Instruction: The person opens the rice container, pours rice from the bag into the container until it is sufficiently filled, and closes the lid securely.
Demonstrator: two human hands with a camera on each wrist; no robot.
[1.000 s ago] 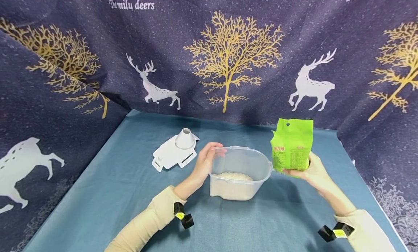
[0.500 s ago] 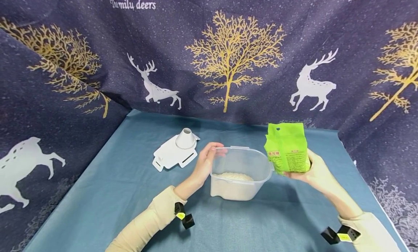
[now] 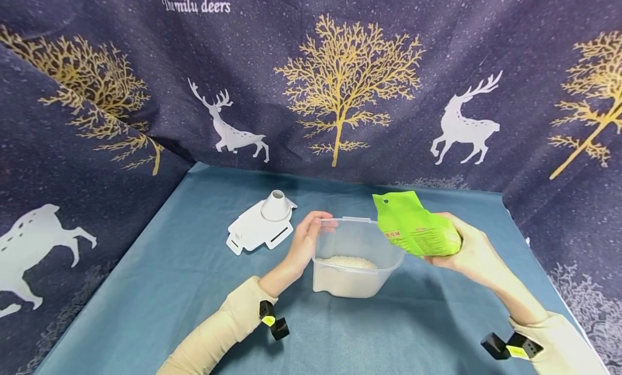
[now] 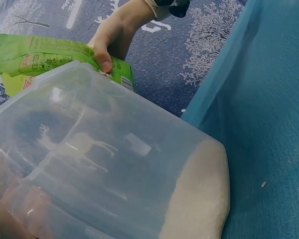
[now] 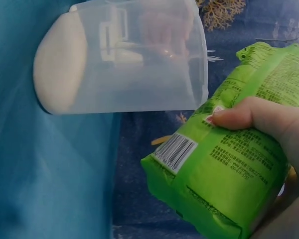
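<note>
I'm looking at a dark blue backdrop cloth [image 3: 121, 51] with gold trees and white deer hanging around three sides, and a teal tablecloth [image 3: 184, 288] covering the table underneath. Sitting near the middle of it is a clear plastic container [image 3: 357, 256], upright, with a layer of white rice [image 3: 346, 263] lying in the bottom. My left hand [image 3: 303, 244] is gripping the container's left rim, fingers curling over the edge and thumb on the outside wall. Over on the right, my right hand [image 3: 468, 248] is holding a green bag [image 3: 415, 229] up off the table, fingers and thumb wrapping around its fat lower end. The bag is tilting left, its flat sealed top with the hang hole hovering over the container's right rim. From the right wrist view I'm seeing the barcode on the bag's side. Left of the container, well apart from it, a white lid [image 3: 257, 230] is lying flat with a small white funnel [image 3: 276, 205] standing on it.
</note>
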